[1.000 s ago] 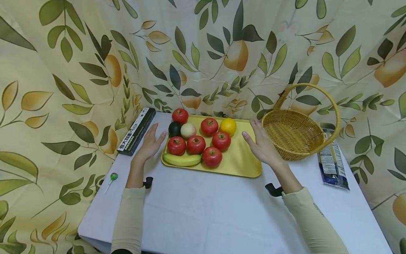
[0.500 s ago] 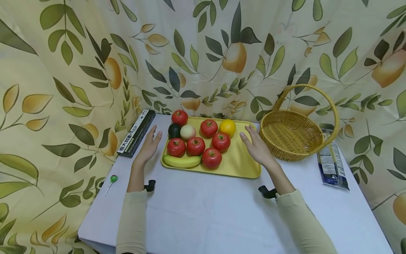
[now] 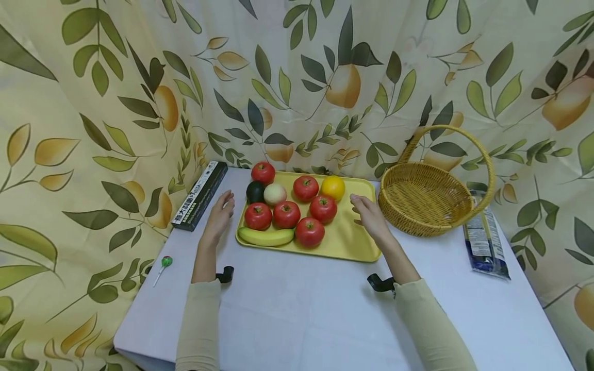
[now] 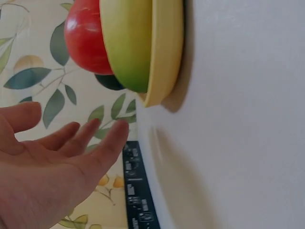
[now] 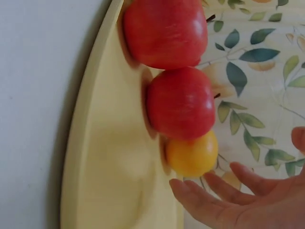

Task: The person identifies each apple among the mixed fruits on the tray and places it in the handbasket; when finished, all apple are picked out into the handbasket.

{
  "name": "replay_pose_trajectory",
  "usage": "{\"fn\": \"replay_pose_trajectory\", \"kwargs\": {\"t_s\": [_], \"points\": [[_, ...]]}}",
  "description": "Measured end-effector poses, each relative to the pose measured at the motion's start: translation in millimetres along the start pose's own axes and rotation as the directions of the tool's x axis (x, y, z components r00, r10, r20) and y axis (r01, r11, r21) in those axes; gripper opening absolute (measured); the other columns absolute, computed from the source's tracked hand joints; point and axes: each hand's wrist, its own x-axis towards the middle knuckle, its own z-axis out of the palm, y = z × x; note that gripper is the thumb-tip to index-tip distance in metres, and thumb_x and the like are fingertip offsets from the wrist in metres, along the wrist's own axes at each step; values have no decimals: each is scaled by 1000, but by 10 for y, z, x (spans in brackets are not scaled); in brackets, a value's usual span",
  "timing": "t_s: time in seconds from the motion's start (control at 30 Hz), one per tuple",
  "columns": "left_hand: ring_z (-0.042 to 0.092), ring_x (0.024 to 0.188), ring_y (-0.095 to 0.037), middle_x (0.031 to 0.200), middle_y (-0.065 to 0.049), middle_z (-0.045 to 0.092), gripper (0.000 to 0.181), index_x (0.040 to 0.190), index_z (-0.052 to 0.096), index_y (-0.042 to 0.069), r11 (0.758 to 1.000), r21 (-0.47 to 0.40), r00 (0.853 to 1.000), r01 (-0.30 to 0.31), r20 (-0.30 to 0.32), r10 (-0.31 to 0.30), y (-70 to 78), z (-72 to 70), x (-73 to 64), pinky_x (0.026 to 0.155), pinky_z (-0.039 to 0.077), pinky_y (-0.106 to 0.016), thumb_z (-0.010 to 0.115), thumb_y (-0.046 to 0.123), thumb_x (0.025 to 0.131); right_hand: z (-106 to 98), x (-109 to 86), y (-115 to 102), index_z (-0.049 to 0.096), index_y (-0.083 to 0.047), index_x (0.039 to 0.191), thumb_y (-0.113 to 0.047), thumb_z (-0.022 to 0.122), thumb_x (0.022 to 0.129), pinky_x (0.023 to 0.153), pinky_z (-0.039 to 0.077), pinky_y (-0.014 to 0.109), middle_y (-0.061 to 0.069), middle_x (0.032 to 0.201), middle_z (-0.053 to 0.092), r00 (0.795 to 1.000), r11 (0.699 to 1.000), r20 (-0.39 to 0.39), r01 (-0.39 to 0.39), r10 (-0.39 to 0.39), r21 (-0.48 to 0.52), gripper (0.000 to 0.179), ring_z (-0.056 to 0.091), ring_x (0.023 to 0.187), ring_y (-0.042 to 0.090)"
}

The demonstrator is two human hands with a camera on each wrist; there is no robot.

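Observation:
A yellow tray [image 3: 345,242] bears several red apples [image 3: 310,232], a banana [image 3: 266,236], an orange [image 3: 333,188], a pale round fruit [image 3: 275,194] and a dark green, avocado-like fruit [image 3: 255,192]. Just left of the tray, my left hand [image 3: 218,218] is held with loosely bent fingers and nothing in it; the left wrist view has it beside the banana's tip [image 4: 136,71]. My right hand [image 3: 372,216] hovers over the tray's right part, its fingers relaxed and holding nothing. In the right wrist view its fingertips are close by the orange [image 5: 193,153].
To the right stands a wicker basket [image 3: 424,198] with a tall handle, beside a dark blue plastic packet [image 3: 484,242]. A black pasta box [image 3: 199,196] lies at the back left, a green lollipop [image 3: 165,262] nearer the front. A patterned curtain [image 3: 297,77] hangs behind the white table [image 3: 297,309].
My right hand has moved left and a little nearer to me, away from the basket. My left hand has come slightly back. The fingers of both hands have bent a little more.

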Motion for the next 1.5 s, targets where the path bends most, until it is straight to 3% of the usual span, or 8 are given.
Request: {"fn": "replay_pose_trajectory", "kwargs": {"t_s": [0.17, 0.3, 0.43, 0.57, 0.7, 0.93, 1.23, 1.5], "points": [[36, 150, -38, 167, -20, 32, 59, 165, 22, 4, 996, -77, 999, 35, 5, -34, -93, 49, 34, 121, 36, -50, 42, 14, 111, 104, 65, 27, 48, -3, 152, -57, 54, 103, 108, 49, 59, 20, 156, 45, 997, 996, -42, -55, 58, 65, 73, 42, 142, 39], [35, 151, -37, 167, -20, 32, 64, 166, 14, 5, 987, -136, 996, 87, 10, -87, -133, 103, 31, 121, 35, -52, 42, 9, 110, 184, 127, 38, 47, 0, 152, -44, 59, 105, 107, 49, 59, 20, 155, 45, 993, 976, -34, -102, 110, 191, 65, 43, 143, 40], [35, 152, -38, 167, -21, 31, 67, 167, 11, 5, 975, -183, 992, 129, 26, -126, -138, 145, 6, 123, 33, -50, 41, 1, 107, 234, 173, 68, 43, 4, 153, -31, 56, 108, 107, 47, 61, 23, 158, 41, 987, 921, -3, -149, 161, 360, 59, 43, 144, 43], [36, 152, -36, 166, -21, 33, 68, 166, 15, 5, 972, -187, 990, 139, 32, -136, -166, 168, -3, 123, 33, -45, 40, -5, 104, 278, 201, 100, 44, 4, 152, -28, 55, 108, 108, 46, 61, 23, 157, 41, 979, 866, 10, -184, 203, 465, 56, 45, 142, 42], [37, 151, -35, 164, -24, 35, 69, 165, 17, 2, 968, -208, 990, 141, 43, -135, -229, 169, 16, 123, 33, -45, 39, -10, 102, 319, 225, 109, 48, 2, 150, -29, 59, 106, 107, 48, 59, 18, 154, 46, 971, 851, 7, -212, 237, 481, 55, 50, 138, 38], [36, 153, -30, 165, -18, 37, 77, 165, 19, 4, 931, -301, 977, 209, 95, -189, -360, 98, 35, 123, 32, -43, 44, -19, 96, 380, 268, 123, 49, 2, 148, -28, 61, 105, 104, 51, 57, 17, 151, 49, 967, 847, 27, -235, 253, 477, 54, 55, 132, 35], [41, 150, -25, 163, -12, 43, 83, 165, 26, 9, 918, -313, 970, 245, 69, -235, -391, 77, 47, 121, 35, -38, 47, -22, 92, 462, 373, 129, 47, 3, 148, -26, 64, 104, 103, 52, 57, 20, 153, 47, 966, 846, 50, -247, 254, 473, 55, 57, 128, 32], [40, 151, -25, 164, -12, 42, 81, 163, 31, 10, 914, -330, 971, 237, 74, -225, -409, 81, 47, 122, 34, -40, 46, -24, 91, 506, 422, 132, 48, -2, 149, -27, 69, 102, 99, 55, 55, 18, 153, 48, 961, 860, 39, -262, 273, 437, 58, 56, 127, 30]]}}
